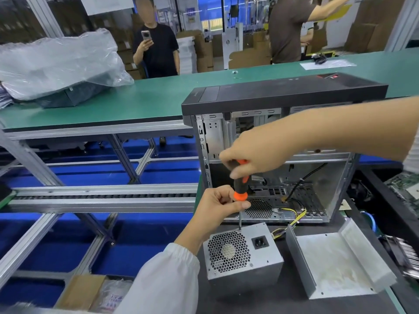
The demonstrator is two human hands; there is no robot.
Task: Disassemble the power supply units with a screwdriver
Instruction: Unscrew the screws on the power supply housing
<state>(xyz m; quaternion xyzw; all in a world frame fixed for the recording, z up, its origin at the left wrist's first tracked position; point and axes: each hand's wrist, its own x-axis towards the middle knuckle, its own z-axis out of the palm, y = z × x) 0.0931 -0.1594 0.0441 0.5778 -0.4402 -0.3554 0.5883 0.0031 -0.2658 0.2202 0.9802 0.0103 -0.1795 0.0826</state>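
Both my hands hold the screwdriver (pixel 240 189) upright: right hand (pixel 256 152) curled round the handle top, left hand (pixel 218 206) pinching just below the orange collar. Its tip meets the top edge of the power supply (pixel 242 254), which stands at the bench's (pixel 249 302) near edge. Behind stands an open case (pixel 283 132); a metal cover (pixel 335 264) lies right.

Screwdriver (pixel 240 189) tip too small to tell, handle top hidden by right hand (pixel 256 152) fingers (pixel 235 174)

hands (pixel 217 207): 2 | screwdriver (pixel 240 189): 1 | power supply (pixel 242 257): 1 | computer case (pixel 283 96): 1
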